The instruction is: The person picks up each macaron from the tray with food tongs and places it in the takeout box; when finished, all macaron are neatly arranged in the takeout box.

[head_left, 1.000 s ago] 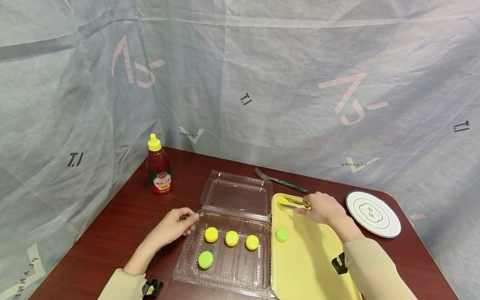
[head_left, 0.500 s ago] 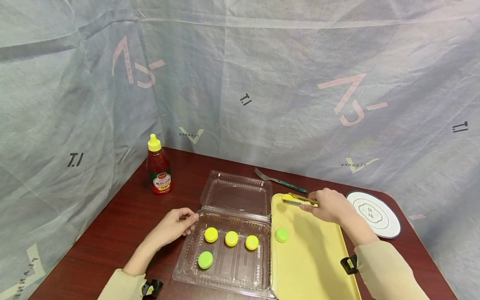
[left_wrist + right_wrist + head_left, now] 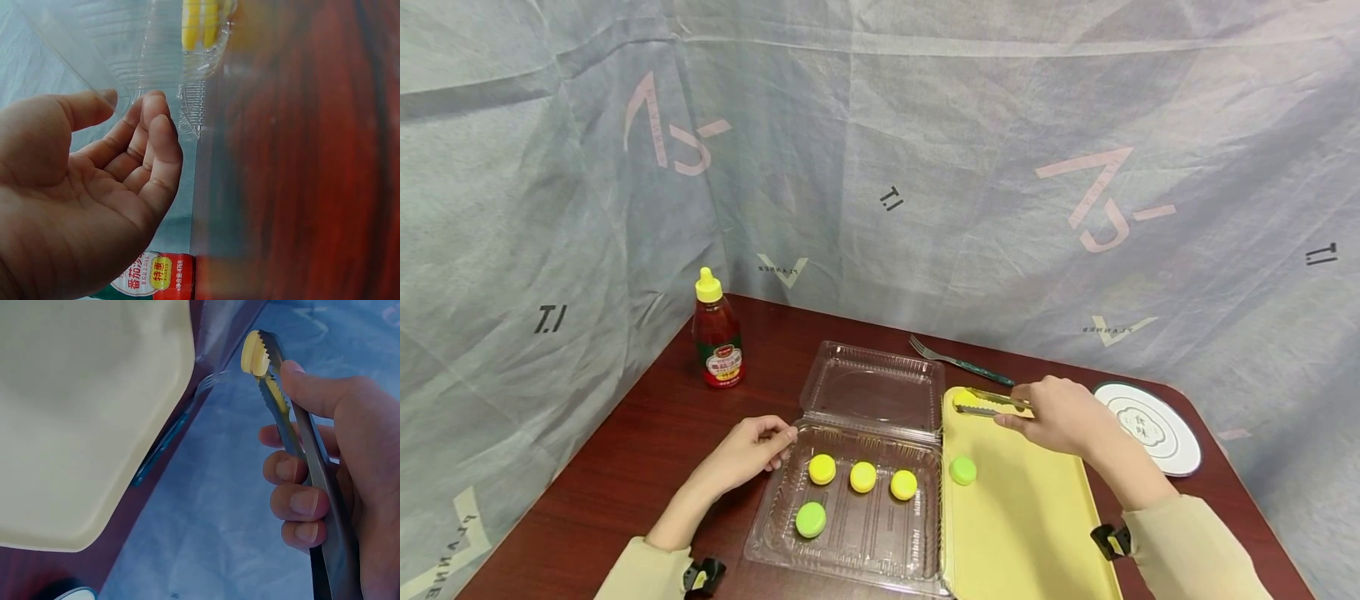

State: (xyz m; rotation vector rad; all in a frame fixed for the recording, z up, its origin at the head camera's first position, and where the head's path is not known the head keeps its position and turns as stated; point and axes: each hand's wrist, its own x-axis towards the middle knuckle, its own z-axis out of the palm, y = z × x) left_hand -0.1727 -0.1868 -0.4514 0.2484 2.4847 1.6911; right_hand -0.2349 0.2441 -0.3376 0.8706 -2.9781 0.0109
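My right hand (image 3: pixel 1060 414) grips metal tongs (image 3: pixel 319 456) above the far left corner of the yellow tray (image 3: pixel 1007 517). At the tongs' toothed tips is a yellow macaron (image 3: pixel 254 355); whether they squeeze it I cannot tell. A green macaron (image 3: pixel 963 470) lies on the tray nearer to me. My left hand (image 3: pixel 751 452) pinches the far left rim of the clear plastic container (image 3: pixel 775 533) between thumb and fingers. Inside the container are a row of three yellow macarons (image 3: pixel 862 477) and one green macaron (image 3: pixel 811 519). Its lid (image 3: pixel 872 383) lies folded back, away from me.
A ketchup bottle (image 3: pixel 718 342) stands at the back left. Behind the tray lies a fork (image 3: pixel 962 363) with a green handle. To the right of the tray is a white plate (image 3: pixel 1150 429). Grey cloth (image 3: pixel 925 167) hangs beyond the table's far edge.
The right hand and tongs have shifted right, and the tips then came back left. The yellow macaron at the tips moved slightly with them. My left hand and the container stayed still.
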